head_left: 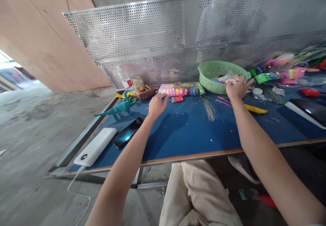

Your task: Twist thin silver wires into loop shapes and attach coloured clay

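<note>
My left hand (158, 106) hovers above the blue tabletop with its fingers loosely stretched and nothing visible in them. Just beyond its fingertips lies a clear pack of colourful modelling clay (182, 90), with a small red packet (177, 99) in front. My right hand (237, 88) is at the near right rim of a green plastic basket (212, 87), fingers spread apart. Inside the basket are crumpled wrappers, partly hidden by that hand. A bundle of thin wires (211, 112) lies between my hands, and a yellow utility knife (256, 109) rests beside my right forearm.
To the left are a teal toy dinosaur (118, 108), an orange toy animal (145, 92), a bottle (124, 78), a phone (127, 133) and a white power bank (95, 147) with a cable. Bagged clay (292, 73) and another phone (309, 110) lie right. A perforated metal panel (152, 42) stands behind.
</note>
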A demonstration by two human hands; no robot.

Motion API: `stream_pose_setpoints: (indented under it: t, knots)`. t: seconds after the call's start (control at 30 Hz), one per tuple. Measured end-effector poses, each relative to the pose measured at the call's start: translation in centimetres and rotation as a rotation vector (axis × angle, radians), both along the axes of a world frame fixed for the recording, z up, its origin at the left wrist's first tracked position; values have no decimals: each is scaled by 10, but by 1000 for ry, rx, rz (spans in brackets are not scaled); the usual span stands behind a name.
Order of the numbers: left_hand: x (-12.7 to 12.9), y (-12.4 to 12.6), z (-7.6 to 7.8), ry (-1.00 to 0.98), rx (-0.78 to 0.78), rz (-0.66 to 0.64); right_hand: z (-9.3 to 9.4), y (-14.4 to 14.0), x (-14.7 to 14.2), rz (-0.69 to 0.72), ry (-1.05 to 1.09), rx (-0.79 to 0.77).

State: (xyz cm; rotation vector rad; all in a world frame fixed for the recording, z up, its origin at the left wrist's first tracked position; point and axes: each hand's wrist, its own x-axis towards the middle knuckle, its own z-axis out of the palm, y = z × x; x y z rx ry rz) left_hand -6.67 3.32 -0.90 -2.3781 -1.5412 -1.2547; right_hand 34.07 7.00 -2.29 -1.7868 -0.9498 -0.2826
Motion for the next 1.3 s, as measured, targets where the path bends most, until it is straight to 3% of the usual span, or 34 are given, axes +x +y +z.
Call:
stream_pose_setpoints:
  t: [0.03,0.1,0.2,0.33,0.43,0.6,0.7,0.8,0.9,0.97,1.03,1.3]
  knots:
    - [0,0,0,-1,0,-1,5,-3,-3,-52,4,74]
    - [1,1,0,-18,1,-2,15,-7,-13,10,-32,224]
    - [3,2,-1,-110,0,-48,26,-12,-43,454,-5,243]
    - [10,3,-4,-218,-50,-174,21,-22,-103,1143,68,-20]
    - [16,1,-6,-180,-121,-243,12,-28,-138,1445,238,-29]
    - [19,-2,-7,-111,-168,-379,5,-32,-151,1505,300,92]
    - [19,0,-8,-168,-168,-346,3,-32,-153,1502,331,79]
    - [21,4,-10,-529,-248,-211,0,-32,-163,1371,596,282]
    - [27,4,-10,-925,-474,-281,-2,-34,-176,1314,952,404]
    - [33,0,-10,-1029,-576,-451,-4,-35,-183,1360,1086,367]
    - [39,-5,-9,-1078,-559,-570,-8,-37,-189,1398,1137,320]
    - [54,-12,-7,-1151,-502,-661,-15,-45,-202,1530,1158,178]
